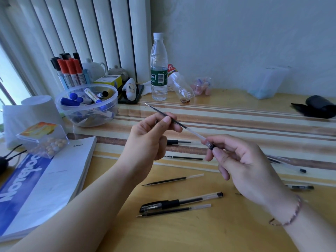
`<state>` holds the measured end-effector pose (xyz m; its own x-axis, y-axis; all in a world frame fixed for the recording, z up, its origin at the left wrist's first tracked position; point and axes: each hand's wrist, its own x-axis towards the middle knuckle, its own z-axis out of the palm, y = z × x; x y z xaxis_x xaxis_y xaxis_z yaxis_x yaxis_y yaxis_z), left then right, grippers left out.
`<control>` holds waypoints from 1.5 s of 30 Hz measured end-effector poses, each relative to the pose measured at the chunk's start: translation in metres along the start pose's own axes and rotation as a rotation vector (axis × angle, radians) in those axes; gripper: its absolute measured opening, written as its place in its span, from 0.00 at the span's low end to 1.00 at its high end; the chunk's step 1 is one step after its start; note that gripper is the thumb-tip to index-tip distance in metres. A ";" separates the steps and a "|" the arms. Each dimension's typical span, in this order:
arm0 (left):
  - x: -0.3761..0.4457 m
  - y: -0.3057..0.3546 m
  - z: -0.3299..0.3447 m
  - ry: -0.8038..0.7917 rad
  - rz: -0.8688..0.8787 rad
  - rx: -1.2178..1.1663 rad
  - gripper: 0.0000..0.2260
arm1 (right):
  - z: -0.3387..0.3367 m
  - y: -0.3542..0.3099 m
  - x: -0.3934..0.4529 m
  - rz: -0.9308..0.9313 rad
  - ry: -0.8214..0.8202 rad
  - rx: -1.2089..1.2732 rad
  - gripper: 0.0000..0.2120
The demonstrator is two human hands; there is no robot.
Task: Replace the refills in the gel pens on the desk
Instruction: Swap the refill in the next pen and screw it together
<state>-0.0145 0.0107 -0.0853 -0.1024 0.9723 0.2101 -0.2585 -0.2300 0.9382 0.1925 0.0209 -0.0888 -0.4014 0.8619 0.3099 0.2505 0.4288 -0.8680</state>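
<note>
Nearest on the wooden tabletop [181, 233]: a capped gel pen [181, 200] with clear barrel and black grip, lying flat, and just in front of it a bare refill [173, 210] with a dark ink column and clear tail. Slightly farther, a second loose refill [172, 179], tip to the left. Above these, held in the air over the striped mat [236, 120]: a slim refill in hand [179, 123], black along its upper half, clear toward its lower end, metal tip pointing up and left. Left hand [151, 135] curled, thumb and fingers [167, 119] pinching the dark middle of that refill. Right hand [241, 160] curled too, thumb and forefinger closed on a small black end piece [211, 147] at the refill's clear lower end, remaining fingers loosely bent; beaded bracelet [291, 215] at the wrist. Beyond the hands, on the mat, another thin refill [183, 157] and a short black pen part [179, 142]; more pens [291, 166] to the right, partly hidden. At left, a blue and white notebook [45, 182]. Farther back, a clear bowl [87, 104] of markers, then an upright water bottle [158, 68] near the wall.
</note>
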 end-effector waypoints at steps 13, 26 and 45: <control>-0.001 0.001 0.000 -0.049 -0.042 -0.039 0.09 | -0.001 -0.001 0.001 -0.011 -0.067 0.144 0.14; -0.003 0.003 0.004 -0.063 0.135 0.136 0.07 | 0.000 -0.005 -0.001 0.000 0.001 0.025 0.15; -0.014 0.012 0.016 -0.253 0.130 0.168 0.04 | -0.002 -0.010 -0.003 -0.062 0.044 0.003 0.10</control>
<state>-0.0006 -0.0047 -0.0724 0.1230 0.9196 0.3732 -0.0946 -0.3634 0.9268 0.1935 0.0145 -0.0805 -0.3774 0.8445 0.3799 0.2231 0.4811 -0.8478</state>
